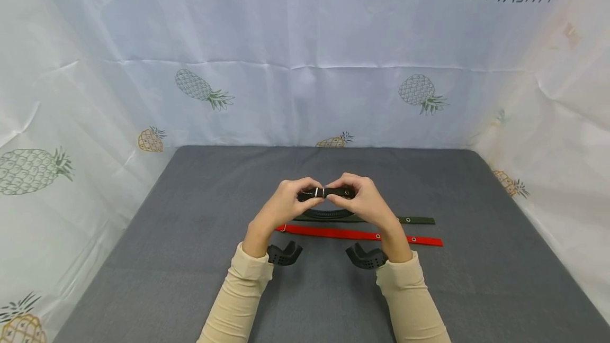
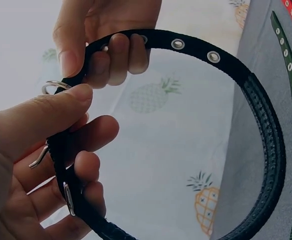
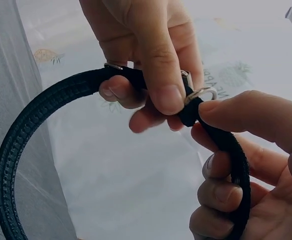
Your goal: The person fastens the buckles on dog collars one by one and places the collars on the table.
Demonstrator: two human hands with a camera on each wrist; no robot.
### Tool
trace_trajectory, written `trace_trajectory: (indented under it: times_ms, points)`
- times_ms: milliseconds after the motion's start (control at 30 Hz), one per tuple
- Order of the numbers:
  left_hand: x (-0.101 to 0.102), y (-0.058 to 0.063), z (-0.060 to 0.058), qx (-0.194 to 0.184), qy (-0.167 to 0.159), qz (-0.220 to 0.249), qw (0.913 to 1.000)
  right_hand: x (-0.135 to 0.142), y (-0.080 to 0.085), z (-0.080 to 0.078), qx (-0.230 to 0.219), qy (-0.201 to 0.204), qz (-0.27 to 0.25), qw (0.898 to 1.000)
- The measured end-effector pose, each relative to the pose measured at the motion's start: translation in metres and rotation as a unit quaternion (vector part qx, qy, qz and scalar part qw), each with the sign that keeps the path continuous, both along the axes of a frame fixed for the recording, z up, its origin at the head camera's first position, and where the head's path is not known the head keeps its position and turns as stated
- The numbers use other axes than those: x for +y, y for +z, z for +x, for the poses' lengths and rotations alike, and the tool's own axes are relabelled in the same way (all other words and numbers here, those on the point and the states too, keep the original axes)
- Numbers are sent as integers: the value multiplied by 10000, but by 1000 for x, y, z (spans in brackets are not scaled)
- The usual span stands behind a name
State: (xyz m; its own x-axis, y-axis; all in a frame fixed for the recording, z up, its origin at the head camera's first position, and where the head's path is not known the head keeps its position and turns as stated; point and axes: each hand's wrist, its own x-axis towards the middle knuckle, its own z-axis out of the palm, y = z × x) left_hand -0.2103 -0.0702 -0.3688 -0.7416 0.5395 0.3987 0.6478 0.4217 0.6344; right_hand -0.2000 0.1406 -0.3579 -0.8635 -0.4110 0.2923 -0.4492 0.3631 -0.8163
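Both hands hold a black collar (image 2: 271,145) bent into a loop above the table. My left hand (image 1: 287,201) pinches its buckle end between thumb and fingers, beside a metal ring (image 2: 56,87) and a buckle (image 2: 70,199). The strap end with metal eyelets is gripped by my right hand (image 1: 359,198), its fingers curled round the band. In the right wrist view the thumbs nearly meet at the ring (image 3: 205,94). Part of the strap is hidden behind the fingers.
Below the hands, a red collar (image 1: 333,232) and a dark green collar (image 1: 419,220) lie stretched out on the grey table (image 1: 200,279). A white curtain (image 1: 305,105) printed with pineapples surrounds the table at the back and sides.
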Motion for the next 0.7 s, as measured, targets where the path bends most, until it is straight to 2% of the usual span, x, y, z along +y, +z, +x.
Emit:
trace_trajectory:
  times_ms: [200, 533, 700]
  points:
    - [0, 0, 0, -73, 74, 62, 9999, -7, -2, -1, -2, -163, -27, 9999]
    - [2, 1, 2, -334, 224, 51, 9992, -16, -7, -1, 4, -86, -160, 9998]
    - [3, 0, 2, -337, 125, 78, 9993, -17, -8, -2, -167, -279, -296, 9990]
